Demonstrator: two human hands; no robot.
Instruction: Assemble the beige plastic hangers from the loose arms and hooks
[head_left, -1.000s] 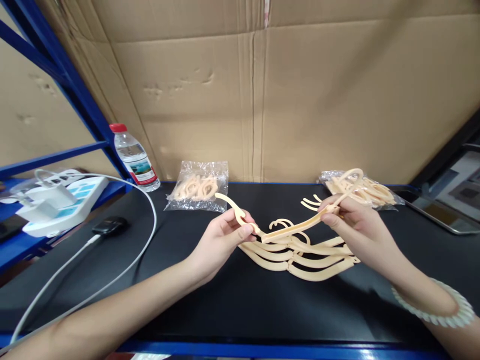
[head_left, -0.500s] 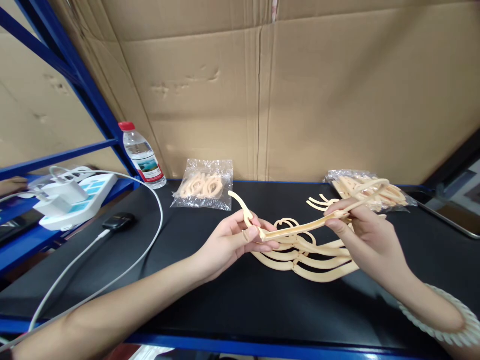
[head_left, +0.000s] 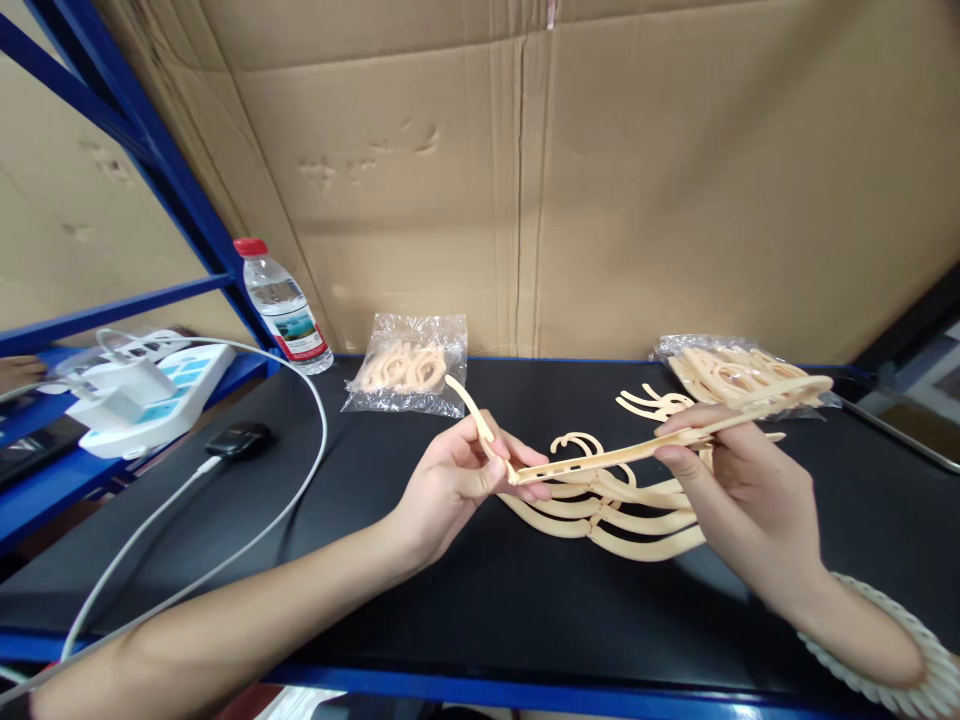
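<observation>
Between both hands is a beige plastic clothes hanger (head_left: 600,461), held above the table with its hollow, slotted side partly showing. My left hand (head_left: 457,485) pinches its left end, where a curved piece sticks up past the fingers. My right hand (head_left: 750,500) grips the hanger farther right, thumb in front, and a long arm of it reaches beyond the fingers. Below and behind lie several similar beige hangers (head_left: 645,549) on the black table, partly hidden by my hands. A few loose curved beige hooks (head_left: 651,404) lie just behind my right hand.
Clear bags of beige parts lie at the back, one at centre left (head_left: 405,368) and one at right (head_left: 739,370). A water bottle (head_left: 289,315), white power strip (head_left: 187,390), black device (head_left: 238,441) and looping white cable (head_left: 324,430) are on the left. Cardboard (head_left: 390,200) stands behind.
The hanger's right part has swung lower and farther right, so it lies more nearly in line with the rest. My left hand has shifted slightly left with its end.
</observation>
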